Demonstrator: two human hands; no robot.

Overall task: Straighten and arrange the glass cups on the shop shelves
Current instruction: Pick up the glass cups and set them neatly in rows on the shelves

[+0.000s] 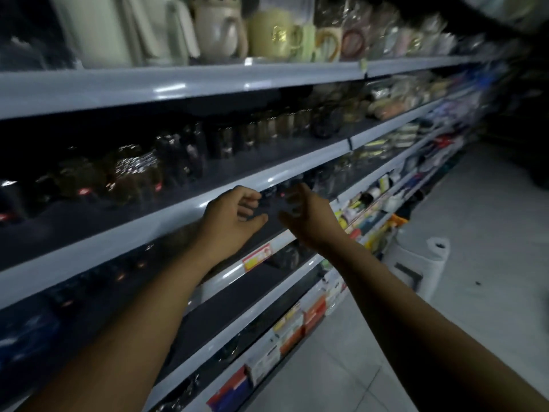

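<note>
Your two bare forearms reach forward and upward from the lower corners of the view toward the dim shelf bay below the grey shelf edge (178, 215). Your left hand (234, 215) is seen from its back, wrist straight, the fingers curled loosely inward and the thumb extended to the right; it holds nothing that can be made out. Your right hand (309, 218) faces it, palm turned left, the fingers spread and slightly bent, blurred at the tips. Between and just behind the two hands, dark glass cups (277, 193) stand on that shelf; whether either hand touches them cannot be told. More glass cups (133, 171) line the shelf above, to the left. Ceramic mugs (273, 35) and jugs occupy the top shelf. A price label (257, 257) sits on the shelf edge beneath your left wrist.
</note>
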